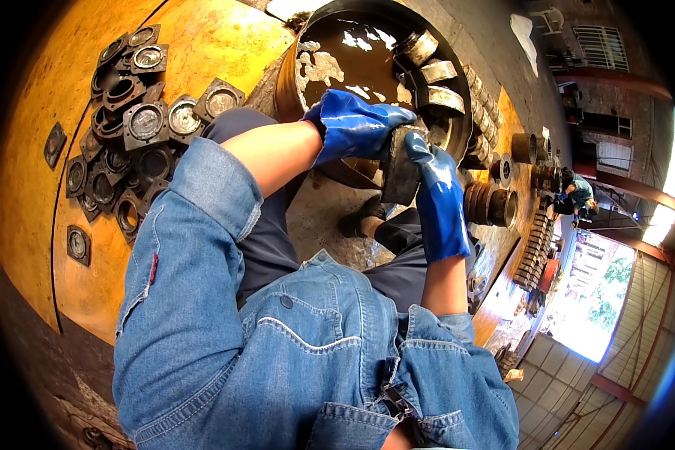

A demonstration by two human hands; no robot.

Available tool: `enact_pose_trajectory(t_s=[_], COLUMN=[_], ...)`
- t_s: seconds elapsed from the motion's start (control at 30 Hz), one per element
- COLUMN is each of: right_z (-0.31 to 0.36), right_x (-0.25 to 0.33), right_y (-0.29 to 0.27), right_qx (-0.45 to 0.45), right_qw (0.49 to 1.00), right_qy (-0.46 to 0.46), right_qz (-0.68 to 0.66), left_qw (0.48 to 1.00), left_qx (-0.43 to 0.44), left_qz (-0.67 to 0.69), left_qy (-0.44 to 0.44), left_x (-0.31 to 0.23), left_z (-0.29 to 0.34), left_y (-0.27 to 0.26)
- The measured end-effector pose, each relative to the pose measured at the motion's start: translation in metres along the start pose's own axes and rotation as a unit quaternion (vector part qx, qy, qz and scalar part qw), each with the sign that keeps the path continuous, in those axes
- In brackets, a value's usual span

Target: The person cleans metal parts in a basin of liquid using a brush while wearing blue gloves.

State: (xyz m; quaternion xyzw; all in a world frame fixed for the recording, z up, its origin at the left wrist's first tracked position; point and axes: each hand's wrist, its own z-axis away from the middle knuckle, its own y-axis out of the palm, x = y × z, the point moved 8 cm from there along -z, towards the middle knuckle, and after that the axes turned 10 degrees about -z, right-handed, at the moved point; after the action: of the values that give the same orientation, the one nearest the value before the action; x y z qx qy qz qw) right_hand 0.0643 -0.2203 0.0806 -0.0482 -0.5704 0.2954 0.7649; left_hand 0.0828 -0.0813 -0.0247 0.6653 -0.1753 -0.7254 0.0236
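Note:
Both hands wear blue rubber gloves and are closed on one dark, square-edged metal part (pixel 400 176), held above the near rim of a round metal tub (pixel 286 88). My left hand (pixel 364 124) grips its upper end, and my right hand (pixel 435 184) holds its right side with the thumb on top. The gloves cover much of the part. Brown liquid (pixel 345 64) with pale patches of foam or glare lies in the tub. Several blocky metal pieces (pixel 438 71) line the tub's right inner wall, just beyond my hands.
On yellowish boards at left lies a heap of square metal castings with round recesses (pixel 145 121). Stacked metal rings (pixel 491 205) stand to the right, with rows of similar parts (pixel 536 247) farther off. Another person (pixel 577 196) is bent over in the background. My shoe (pixel 361 217) is below the tub.

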Motion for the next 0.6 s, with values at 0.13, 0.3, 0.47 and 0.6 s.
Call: enact_pose_trajectory(t_s=[0.13, 0.3, 0.47, 0.6], right_z=[0.006, 0.001, -0.001, -0.004], right_x=[0.009, 0.009, 0.003, 0.001], right_y=[0.004, 0.005, 0.000, 0.005], right_qx=[-0.010, 0.001, -0.004, 0.009], right_qw=[1.000, 1.000, 0.999, 0.999], right_qy=[-0.026, -0.017, -0.033, -0.026], right_qz=[-0.014, 0.013, 0.008, -0.020], left_qw=[0.949, 0.939, 0.971, 0.939], left_qx=[-0.026, -0.022, -0.003, -0.020], left_qz=[-0.284, -0.310, -0.229, -0.326], left_qy=[0.132, 0.151, 0.073, 0.105], left_x=[-0.006, -0.010, -0.026, -0.015], left_z=[0.002, 0.004, 0.014, 0.009], left_y=[-0.005, -0.003, 0.002, -0.003])
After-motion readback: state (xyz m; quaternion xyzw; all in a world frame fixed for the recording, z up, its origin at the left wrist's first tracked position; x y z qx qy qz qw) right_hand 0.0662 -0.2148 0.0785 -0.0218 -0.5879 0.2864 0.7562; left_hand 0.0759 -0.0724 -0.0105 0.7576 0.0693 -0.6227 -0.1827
